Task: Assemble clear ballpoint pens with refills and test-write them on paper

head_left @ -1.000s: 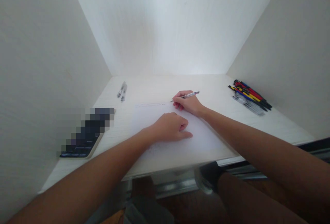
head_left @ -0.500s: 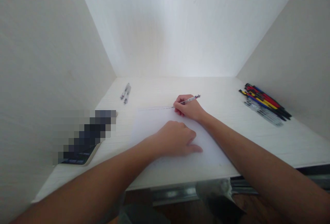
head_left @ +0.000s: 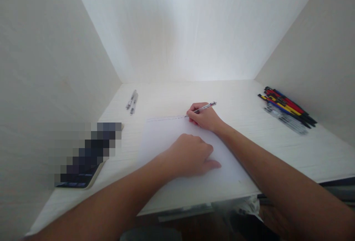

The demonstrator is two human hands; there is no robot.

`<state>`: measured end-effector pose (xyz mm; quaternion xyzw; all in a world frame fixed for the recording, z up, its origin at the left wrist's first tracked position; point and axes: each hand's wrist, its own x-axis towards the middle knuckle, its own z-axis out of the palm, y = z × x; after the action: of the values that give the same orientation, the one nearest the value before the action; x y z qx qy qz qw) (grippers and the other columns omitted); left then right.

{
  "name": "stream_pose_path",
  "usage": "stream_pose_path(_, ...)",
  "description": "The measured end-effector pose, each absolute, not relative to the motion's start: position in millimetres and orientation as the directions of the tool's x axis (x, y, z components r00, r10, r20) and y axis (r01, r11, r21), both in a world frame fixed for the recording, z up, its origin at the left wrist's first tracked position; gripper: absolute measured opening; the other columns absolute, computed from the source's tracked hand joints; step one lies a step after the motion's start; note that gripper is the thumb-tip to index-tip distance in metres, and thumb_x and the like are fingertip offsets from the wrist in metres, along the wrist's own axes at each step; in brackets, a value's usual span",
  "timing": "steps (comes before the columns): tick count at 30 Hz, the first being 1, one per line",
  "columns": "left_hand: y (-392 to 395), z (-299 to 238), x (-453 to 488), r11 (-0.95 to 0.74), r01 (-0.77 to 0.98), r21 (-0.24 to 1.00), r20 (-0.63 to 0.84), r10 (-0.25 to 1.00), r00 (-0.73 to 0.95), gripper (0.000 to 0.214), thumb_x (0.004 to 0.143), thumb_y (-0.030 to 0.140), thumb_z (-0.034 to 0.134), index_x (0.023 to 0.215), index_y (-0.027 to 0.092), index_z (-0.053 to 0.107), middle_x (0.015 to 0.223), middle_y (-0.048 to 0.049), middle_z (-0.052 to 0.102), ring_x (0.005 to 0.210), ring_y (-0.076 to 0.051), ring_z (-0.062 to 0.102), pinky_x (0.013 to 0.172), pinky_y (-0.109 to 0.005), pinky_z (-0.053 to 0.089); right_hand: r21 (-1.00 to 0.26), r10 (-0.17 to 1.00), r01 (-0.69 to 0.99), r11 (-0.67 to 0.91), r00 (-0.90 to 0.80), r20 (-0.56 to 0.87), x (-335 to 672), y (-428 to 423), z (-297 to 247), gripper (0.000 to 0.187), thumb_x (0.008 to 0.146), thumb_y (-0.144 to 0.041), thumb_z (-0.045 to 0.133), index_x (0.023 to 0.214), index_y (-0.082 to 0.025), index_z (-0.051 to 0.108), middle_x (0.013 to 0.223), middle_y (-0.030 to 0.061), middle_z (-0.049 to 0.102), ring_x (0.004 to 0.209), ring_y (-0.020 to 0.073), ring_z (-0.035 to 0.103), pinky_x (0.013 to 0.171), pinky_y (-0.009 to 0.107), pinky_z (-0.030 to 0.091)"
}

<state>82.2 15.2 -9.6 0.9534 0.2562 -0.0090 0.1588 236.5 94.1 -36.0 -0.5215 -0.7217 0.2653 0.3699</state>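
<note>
A white sheet of paper (head_left: 163,137) lies on the pale desk (head_left: 244,130). My right hand (head_left: 205,117) is closed round a clear pen (head_left: 206,106), its tip touching the sheet's top edge. My left hand (head_left: 192,156) rests on the middle of the sheet, fingers curled under and thumb stretched out along the paper, holding nothing that I can see.
Two clear pens (head_left: 132,101) lie at the back left. A bundle of several coloured pens (head_left: 287,108) lies at the back right by the wall. A dark phone or tablet (head_left: 83,167), blurred out, sits at the left. White walls enclose the desk on three sides.
The view has tilted and shifted a little, so the desk sits lower in the picture. My right hand stays at the sheet's top edge with the pen. My left hand stays on the paper.
</note>
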Motion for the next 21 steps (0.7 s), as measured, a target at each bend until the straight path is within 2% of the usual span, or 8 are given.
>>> stream_pose_path(7,14.3,-9.1,82.8,-0.82,0.498,0.282,-0.115,0.487,0.866,0.052,0.101,0.064,0.049,0.076,0.02,0.062,0.08,-0.0091,0.071,0.074,-0.026,0.065,0.063,-0.036,0.036,-0.782,0.958,0.554,0.285,-0.177,0.224,236.3,93.6,-37.2,0.019,0.084,-0.023,0.059,0.068,-0.017,0.066,0.061,0.0016,0.067,0.053,0.0116,0.055,0.053,0.025,0.037)
stream_pose_path(12,11.5,-4.4,82.2,-0.818,0.505,0.275,-0.087,0.502,0.861,0.046,0.101,0.056,0.054,0.076,0.019,0.064,0.076,-0.0061,0.069,0.074,-0.024,0.065,0.065,-0.035,0.04,-0.753,0.947,0.575,0.319,-0.157,0.281,235.5,92.0,-38.4,0.016,0.082,-0.021,0.058,0.069,-0.017,0.066,0.063,0.0016,0.068,0.056,0.0128,0.057,0.055,0.026,0.038)
stream_pose_path(21,12.9,-12.4,81.6,-0.828,0.491,0.269,-0.042,0.5,0.865,0.048,0.101,0.061,0.052,0.079,0.02,0.067,0.076,-0.0049,0.069,0.075,-0.025,0.066,0.065,-0.036,0.042,-0.77,0.953,0.563,0.3,-0.143,0.267,237.1,92.3,-39.1,0.018,0.082,-0.022,0.059,0.066,-0.018,0.066,0.06,0.0018,0.068,0.054,0.0137,0.058,0.054,0.026,0.039)
